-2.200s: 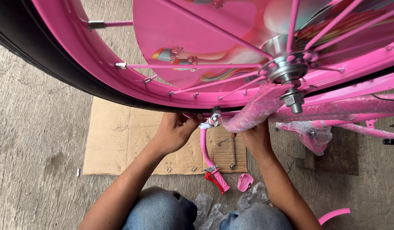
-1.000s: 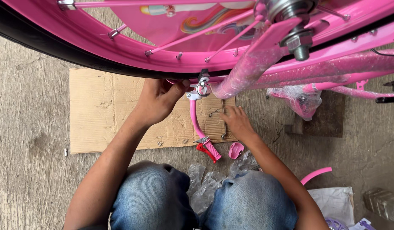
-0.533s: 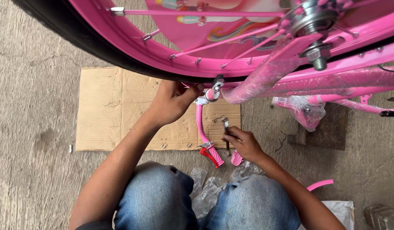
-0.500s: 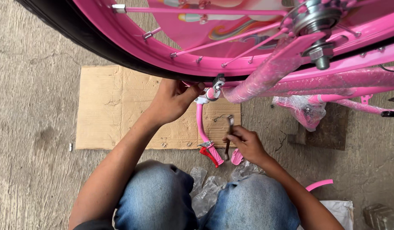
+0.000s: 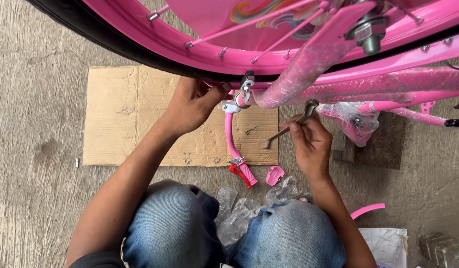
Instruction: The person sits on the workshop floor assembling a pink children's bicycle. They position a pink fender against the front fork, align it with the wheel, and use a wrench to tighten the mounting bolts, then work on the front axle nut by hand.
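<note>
Far to my left the concrete floor [image 5: 31, 164] is bare and rough, and a flat sheet of cardboard [image 5: 125, 114] lies on it under the bicycle. Above the cardboard runs the black tyre [image 5: 105, 37] on its pink rim [image 5: 155, 42], with pink spokes fanning toward the hub.

My left hand [image 5: 189, 106] reaches up beneath the rim, its fingers curled closed around the small metal bracket [image 5: 237, 101] where the pink curved stay [image 5: 232, 139] meets the wheel; my thumb presses beside the bracket. The stay drops down to a red clip [image 5: 242, 173] lying on the cardboard's edge, and a small pink cap [image 5: 274, 175] lies just beside that.

My knees in blue jeans [image 5: 180, 228] fill the bottom of the view, with crumpled clear plastic [image 5: 239, 213] between them.

My right hand [image 5: 311, 144] is closed on a thin metal wrench [image 5: 289, 129], gripped near its upper end, which points up toward the wrapped pink frame tube [image 5: 308, 69]; the lower end hangs free over the cardboard. Whether the wrench tip touches the tube I can't quite tell. Above sits the axle nut [image 5: 368, 37]. Further right, a pink plastic strip [image 5: 368, 211] lies on the floor.
</note>
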A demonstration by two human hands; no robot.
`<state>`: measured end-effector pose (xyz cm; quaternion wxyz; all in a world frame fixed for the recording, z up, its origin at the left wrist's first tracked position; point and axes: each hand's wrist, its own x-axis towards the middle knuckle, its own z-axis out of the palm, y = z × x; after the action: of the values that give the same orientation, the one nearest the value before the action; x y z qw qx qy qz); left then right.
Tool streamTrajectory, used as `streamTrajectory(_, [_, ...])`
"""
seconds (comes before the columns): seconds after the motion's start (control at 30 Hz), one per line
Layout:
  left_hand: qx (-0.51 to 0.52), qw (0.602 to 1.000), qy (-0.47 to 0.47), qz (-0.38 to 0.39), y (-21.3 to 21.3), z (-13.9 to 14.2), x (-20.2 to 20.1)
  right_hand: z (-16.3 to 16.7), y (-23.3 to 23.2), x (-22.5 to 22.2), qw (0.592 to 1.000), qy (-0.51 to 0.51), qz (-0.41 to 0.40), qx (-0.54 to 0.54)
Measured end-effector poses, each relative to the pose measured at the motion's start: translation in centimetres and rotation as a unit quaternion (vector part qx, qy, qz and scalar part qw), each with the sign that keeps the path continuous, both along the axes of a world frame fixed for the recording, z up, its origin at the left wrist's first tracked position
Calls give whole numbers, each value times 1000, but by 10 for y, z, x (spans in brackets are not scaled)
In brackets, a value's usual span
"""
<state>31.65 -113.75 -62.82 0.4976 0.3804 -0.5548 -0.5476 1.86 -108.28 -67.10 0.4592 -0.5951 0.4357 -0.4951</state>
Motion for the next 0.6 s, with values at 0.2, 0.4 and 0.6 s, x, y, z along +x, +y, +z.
streamTrajectory(0.2, [3,1000,11,-11,1,-1,1,4,9,-27,996,-33,-80,24])
streamTrajectory(0.4, [-6,1000,-20,5,0,0,0,27,48,-52,954,-288,47,62])
streamTrajectory(0.6, [1,1000,-24,-5,1,1,0,20,50,-53,875,-400,85,259])
